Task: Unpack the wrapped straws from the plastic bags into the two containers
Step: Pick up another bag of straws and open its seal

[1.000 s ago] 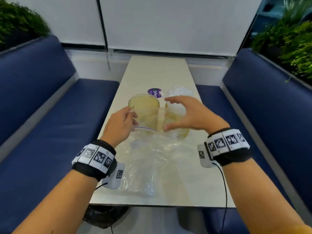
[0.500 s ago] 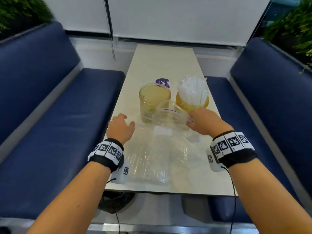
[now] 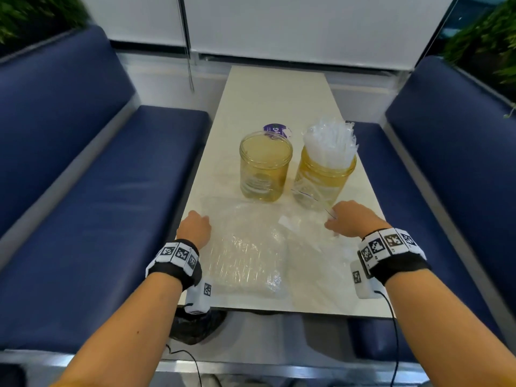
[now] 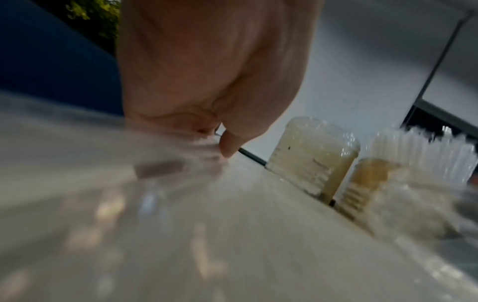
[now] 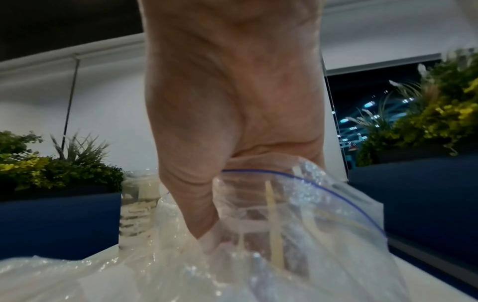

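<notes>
Two amber glass jars stand mid-table. The left jar [image 3: 264,166] [image 4: 313,155] is empty. The right jar [image 3: 325,177] [image 4: 362,183] holds a bundle of wrapped straws [image 3: 331,143] [image 4: 424,151]. A clear bag full of straws [image 3: 245,261] lies flat near the front edge. My left hand [image 3: 195,227] [image 4: 207,71] pinches that bag's far left corner. My right hand [image 3: 349,219] [image 5: 232,122] grips the mouth of a limp zip bag [image 3: 307,241] [image 5: 297,224] with a blue seal line, just in front of the right jar.
A purple round sticker [image 3: 275,129] lies behind the left jar. The narrow pale table [image 3: 279,93] runs between two blue benches [image 3: 83,191] [image 3: 446,163]. Plants stand behind both bench backs.
My right hand pulled the zip bag back from the right jar toward me, leaving the straws standing in it. My left hand let go of it and dropped onto the full bag's corner.
</notes>
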Motion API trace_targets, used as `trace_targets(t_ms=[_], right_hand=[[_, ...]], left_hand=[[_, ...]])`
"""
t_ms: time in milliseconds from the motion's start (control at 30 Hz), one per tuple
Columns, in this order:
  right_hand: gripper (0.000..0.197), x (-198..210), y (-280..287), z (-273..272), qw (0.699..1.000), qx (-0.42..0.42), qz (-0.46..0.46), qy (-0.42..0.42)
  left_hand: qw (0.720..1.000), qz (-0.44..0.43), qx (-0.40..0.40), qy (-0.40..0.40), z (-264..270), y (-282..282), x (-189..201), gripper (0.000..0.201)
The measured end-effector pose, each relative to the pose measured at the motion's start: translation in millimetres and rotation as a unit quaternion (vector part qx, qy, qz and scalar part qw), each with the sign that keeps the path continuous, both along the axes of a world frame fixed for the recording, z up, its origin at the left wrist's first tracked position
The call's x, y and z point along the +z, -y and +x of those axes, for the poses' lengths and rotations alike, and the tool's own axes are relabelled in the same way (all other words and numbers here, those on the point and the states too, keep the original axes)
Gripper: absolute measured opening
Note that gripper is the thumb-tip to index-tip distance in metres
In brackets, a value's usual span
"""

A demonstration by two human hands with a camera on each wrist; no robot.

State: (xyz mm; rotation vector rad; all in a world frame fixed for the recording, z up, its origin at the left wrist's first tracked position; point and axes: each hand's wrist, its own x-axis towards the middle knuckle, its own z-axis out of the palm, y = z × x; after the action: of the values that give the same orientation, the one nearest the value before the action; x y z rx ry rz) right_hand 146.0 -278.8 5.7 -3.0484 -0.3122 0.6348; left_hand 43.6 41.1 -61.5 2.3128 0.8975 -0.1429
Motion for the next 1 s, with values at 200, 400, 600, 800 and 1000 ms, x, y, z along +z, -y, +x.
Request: trace_targets(t_ms=[200, 400, 600, 800, 1000], right_hand=[[0.036, -24.8, -6.0, -4.9, 0.995, -0.036, 0.057, -0.073], [0.038, -44.2, -17.6, -5.9, 0.993, -0.046, 0.077, -0.072], [0.088, -45.9, -30.4, -14.7, 0.992, -0.081, 0.093, 0.019], [0.048, 22.5, -41.2, -22.9, 0.851, -0.078, 0.497, 0.151], [0.052, 83.9, -57.2, -28.3, 0.688, -0.095, 0.713, 0.091]], left_hand=[[0.978, 0.033, -0.014, 0.208, -41.0, -15.1, 65.4, 0.027], [0.932, 0.129, -0.029, 0.337, -82.5, -22.5, 132.4, 0.022], [0.856, 0.069, -0.038, 0.512, -75.9, -0.1, 170.0, 0.024], [0.817, 0.012, -0.052, 0.575, -51.3, 34.3, 154.5, 0.021], [0.82, -0.086, -0.056, 0.563, -23.6, 63.2, 118.3, 0.015]])
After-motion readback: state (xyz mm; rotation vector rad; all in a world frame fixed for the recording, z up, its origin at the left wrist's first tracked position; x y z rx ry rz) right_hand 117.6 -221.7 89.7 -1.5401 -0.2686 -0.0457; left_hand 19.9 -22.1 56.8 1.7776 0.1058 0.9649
